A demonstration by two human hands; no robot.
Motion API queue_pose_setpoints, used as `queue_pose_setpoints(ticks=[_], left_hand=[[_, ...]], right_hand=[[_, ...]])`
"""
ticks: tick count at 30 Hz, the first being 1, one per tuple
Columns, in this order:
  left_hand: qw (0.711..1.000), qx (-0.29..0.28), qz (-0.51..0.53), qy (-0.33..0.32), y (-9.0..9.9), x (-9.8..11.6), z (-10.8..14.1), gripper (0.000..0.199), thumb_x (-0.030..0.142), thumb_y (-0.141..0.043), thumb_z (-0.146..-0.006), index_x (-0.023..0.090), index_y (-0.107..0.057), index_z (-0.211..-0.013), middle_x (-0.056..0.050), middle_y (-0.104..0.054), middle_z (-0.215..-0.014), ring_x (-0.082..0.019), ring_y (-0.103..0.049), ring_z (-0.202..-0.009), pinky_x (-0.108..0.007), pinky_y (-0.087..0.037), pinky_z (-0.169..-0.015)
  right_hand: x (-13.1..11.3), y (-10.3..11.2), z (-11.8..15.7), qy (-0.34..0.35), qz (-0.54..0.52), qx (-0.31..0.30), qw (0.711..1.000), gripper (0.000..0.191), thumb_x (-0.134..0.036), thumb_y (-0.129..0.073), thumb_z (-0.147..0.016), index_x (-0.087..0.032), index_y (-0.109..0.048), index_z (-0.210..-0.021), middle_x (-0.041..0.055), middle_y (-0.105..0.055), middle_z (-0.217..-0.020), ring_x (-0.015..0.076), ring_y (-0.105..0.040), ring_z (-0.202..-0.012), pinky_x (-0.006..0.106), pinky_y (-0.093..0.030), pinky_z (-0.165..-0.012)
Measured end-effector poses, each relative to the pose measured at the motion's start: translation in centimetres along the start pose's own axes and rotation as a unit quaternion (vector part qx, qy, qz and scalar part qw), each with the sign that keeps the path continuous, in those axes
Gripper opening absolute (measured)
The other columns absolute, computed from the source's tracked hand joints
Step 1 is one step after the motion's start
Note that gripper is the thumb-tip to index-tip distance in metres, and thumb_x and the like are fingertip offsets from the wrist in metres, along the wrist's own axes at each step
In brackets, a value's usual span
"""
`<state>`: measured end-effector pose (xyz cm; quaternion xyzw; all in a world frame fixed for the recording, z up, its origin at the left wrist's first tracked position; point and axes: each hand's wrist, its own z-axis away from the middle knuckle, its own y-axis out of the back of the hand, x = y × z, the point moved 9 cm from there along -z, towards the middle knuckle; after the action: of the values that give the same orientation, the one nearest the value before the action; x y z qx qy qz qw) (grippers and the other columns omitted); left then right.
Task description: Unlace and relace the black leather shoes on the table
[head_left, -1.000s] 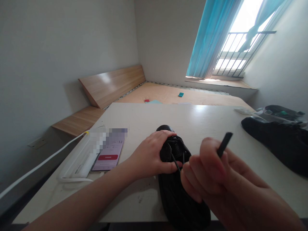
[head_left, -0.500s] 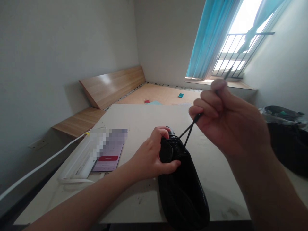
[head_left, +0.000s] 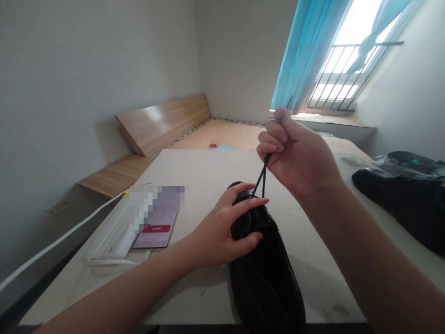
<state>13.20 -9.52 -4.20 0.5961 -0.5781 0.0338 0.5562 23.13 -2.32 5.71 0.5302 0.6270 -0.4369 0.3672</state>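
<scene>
A black lace-up shoe (head_left: 267,273) lies on the table, its opening facing me and its toe pointing away. My left hand (head_left: 231,222) grips the upper from the left: the fingers reach across the lacing and the thumb presses at the edge of the opening. Above the shoe, my right hand (head_left: 292,153) is closed around the black shoelaces (head_left: 263,178). Both strands run taut from the eyelets up into that fist, and a lace tip sticks out above the thumb. My left fingers partly cover the eyelets.
On the white table (head_left: 208,171), a phone (head_left: 156,234) lies at the left beside a clear tray (head_left: 104,246) and a white cable (head_left: 62,232). Another black shoe (head_left: 399,199) stands at the right, near some plastic wrapping (head_left: 352,160). A wooden bed (head_left: 167,120) is behind.
My right hand has moved left with the laces, which now rise more steeply from the shoe. My left fingers have spread across the lacing. The other shoe shows more fully at the right.
</scene>
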Motion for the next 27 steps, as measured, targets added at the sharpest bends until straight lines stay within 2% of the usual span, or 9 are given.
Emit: queue_pose_setpoints(ticks=[4,8,11,14,17,20,23,25,27], left_hand=[[0.999,0.003,0.042,0.007,0.0,-0.3,-0.1,0.06,0.023,-0.065,-0.078,0.023,-0.043,-0.134,-0.008,-0.033,-0.145,-0.021,-0.025,-0.14,-0.035,-0.022,-0.118],[0.998,0.015,0.05,0.035,0.1,-0.9,0.0,0.07,0.025,-0.066,-0.079,0.02,-0.034,-0.141,-0.01,-0.031,-0.147,-0.022,-0.024,-0.14,-0.037,-0.018,-0.119],[0.986,-0.024,0.153,0.061,-0.5,-1.0,-0.1,0.051,0.027,-0.068,-0.077,0.024,-0.052,-0.126,-0.008,-0.035,-0.144,-0.024,-0.024,-0.14,-0.039,-0.02,-0.117],[0.946,-0.011,0.308,0.101,-0.4,-1.5,-0.2,0.018,0.028,-0.068,-0.076,0.021,-0.062,-0.092,-0.005,-0.048,-0.13,-0.026,-0.034,-0.134,-0.039,-0.026,-0.112],[0.873,0.07,0.452,0.168,0.3,-3.1,-0.4,0.015,0.032,-0.061,-0.082,0.019,-0.063,-0.09,-0.004,-0.058,-0.107,-0.022,-0.05,-0.114,-0.035,-0.036,-0.101],[0.802,0.184,0.542,0.169,2.2,-4.2,-0.3,0.015,0.029,-0.057,-0.085,0.016,-0.065,-0.084,-0.002,-0.059,-0.085,-0.015,-0.055,-0.092,-0.028,-0.043,-0.09],[0.768,0.242,0.581,0.119,4.7,-4.1,-0.4,0.035,0.025,-0.047,-0.091,0.015,-0.051,-0.058,-0.001,-0.053,-0.068,-0.014,-0.056,-0.078,-0.027,-0.047,-0.085],[0.758,0.231,0.599,0.113,5.6,-3.8,-0.6,0.041,0.026,-0.038,-0.096,0.016,-0.044,-0.056,0.001,-0.044,-0.06,-0.013,-0.052,-0.065,-0.028,-0.049,-0.077],[0.758,0.225,0.601,0.115,6.4,-3.6,-0.7,0.041,0.027,-0.032,-0.098,0.017,-0.042,-0.06,0.004,-0.036,-0.055,-0.01,-0.044,-0.053,-0.025,-0.049,-0.066]], right_hand=[[1.0,-1.1,-0.2,-0.066,-0.176,-0.002,0.982,0.034,-0.024,-0.033,-0.102,-0.022,-0.047,-0.072,-0.0075,-0.022,-0.054,0.0072,-0.024,-0.04,0.018,-0.031,-0.041],[2.0,-1.9,0.0,-0.092,-0.248,-0.007,0.964,0.03,-0.025,-0.037,-0.102,-0.021,-0.046,-0.073,-0.0087,-0.022,-0.052,0.0063,-0.022,-0.039,0.017,-0.028,-0.039],[3.0,-2.5,0.4,-0.101,-0.257,-0.021,0.961,0.028,-0.031,-0.04,-0.1,-0.021,-0.046,-0.076,-0.0094,-0.021,-0.052,0.0063,-0.02,-0.04,0.015,-0.025,-0.039],[3.9,-2.7,0.5,-0.113,-0.258,-0.037,0.959,0.029,-0.032,-0.036,-0.101,-0.02,-0.047,-0.078,-0.0094,-0.021,-0.051,0.0062,-0.02,-0.041,0.015,-0.024,-0.04],[4.5,-0.5,0.0,-0.112,-0.24,0.011,0.964,0.03,-0.026,-0.033,-0.102,-0.019,-0.046,-0.076,-0.0089,-0.024,-0.051,0.006,-0.022,-0.041,0.015,-0.024,-0.039],[4.4,3.4,-0.4,-0.068,-0.154,0.072,0.983,0.025,-0.02,-0.038,-0.098,-0.019,-0.05,-0.076,-0.0078,-0.028,-0.052,0.0062,-0.024,-0.042,0.017,-0.02,-0.038],[3.4,5.7,0.5,0.006,0.039,0.054,0.998,0.018,-0.021,-0.046,-0.093,-0.019,-0.062,-0.086,-0.006,-0.035,-0.055,0.0071,-0.03,-0.045,0.02,-0.022,-0.041],[2.9,5.8,2.1,0.043,0.223,-0.001,0.974,0.018,-0.025,-0.05,-0.092,-0.02,-0.067,-0.094,-0.0033,-0.048,-0.06,0.0083,-0.039,-0.05,0.022,-0.029,-0.046],[3.2,5.1,4.1,0.057,0.381,-0.077,0.92,0.021,-0.027,-0.05,-0.092,-0.022,-0.066,-0.105,-0.0005,-0.062,-0.073,0.0109,-0.051,-0.06,0.025,-0.037,-0.055]])
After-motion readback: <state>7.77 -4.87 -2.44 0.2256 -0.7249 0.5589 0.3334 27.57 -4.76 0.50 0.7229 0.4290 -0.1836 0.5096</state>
